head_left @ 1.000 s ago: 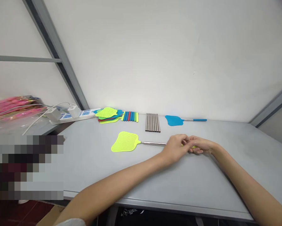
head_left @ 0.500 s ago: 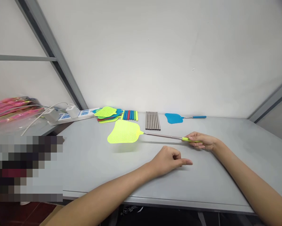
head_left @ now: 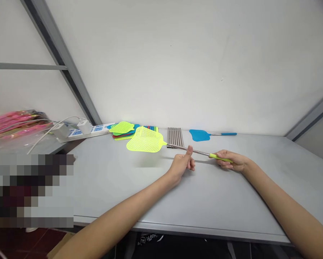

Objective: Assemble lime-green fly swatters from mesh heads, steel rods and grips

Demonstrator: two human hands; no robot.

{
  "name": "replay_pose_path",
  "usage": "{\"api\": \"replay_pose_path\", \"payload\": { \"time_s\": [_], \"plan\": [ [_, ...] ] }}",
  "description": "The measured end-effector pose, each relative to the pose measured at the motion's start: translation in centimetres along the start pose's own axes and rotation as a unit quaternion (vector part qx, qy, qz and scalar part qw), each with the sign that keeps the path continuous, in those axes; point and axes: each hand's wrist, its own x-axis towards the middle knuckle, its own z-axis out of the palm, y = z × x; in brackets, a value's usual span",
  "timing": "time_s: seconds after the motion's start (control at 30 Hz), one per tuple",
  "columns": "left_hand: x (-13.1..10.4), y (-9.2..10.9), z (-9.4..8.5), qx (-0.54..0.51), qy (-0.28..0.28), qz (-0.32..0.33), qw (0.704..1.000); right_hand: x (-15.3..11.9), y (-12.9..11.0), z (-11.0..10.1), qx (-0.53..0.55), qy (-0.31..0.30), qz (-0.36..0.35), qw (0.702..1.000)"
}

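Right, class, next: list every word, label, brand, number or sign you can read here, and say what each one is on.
No text can be read with certainty.
White lettering on the dark surface below the table: too small and distorted.
Power strip: any markings too small.
Yellow fly swatter in the right hand, blue fly swatter, metal tubes: no lettering seen.

my left hand (head_left: 181, 166): bare, slender-fingered | my left forearm (head_left: 129, 211): uncovered, slim, tapering handward | my right hand (head_left: 230, 160): bare, slender-fingered | my right forearm (head_left: 281, 207): uncovered, slim, tapering likewise, bare as far as I see
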Motion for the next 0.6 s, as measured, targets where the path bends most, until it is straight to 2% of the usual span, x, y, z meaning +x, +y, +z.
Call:
{"api": "replay_pose_path", "payload": {
  "time_s": [0.17, 0.33, 0.4, 0.6],
  "plan": [
    [0.6, 0.4, -0.6, -0.088, 0.020, 0.015, 0.996, 0.0, 0.2, -0.2, 0.000, 0.007, -0.007, 1.000],
    [0.7, 0.9, -1.1, -0.169, -0.082, 0.017, 0.982, 0.0, 0.1, -0.1, -0.011, 0.012, -0.011, 1.000],
    [0.7, 1.0, -1.2, -0.187, -0.107, 0.006, 0.976, 0.0, -0.1, 0.0, -0.015, 0.014, -0.014, 1.000],
    [0.9, 1.1, -1.3, -0.243, -0.082, -0.019, 0.966, -0.2, -0.4, 0.2, -0.023, 0.026, -0.026, 0.999]
  ]
}}
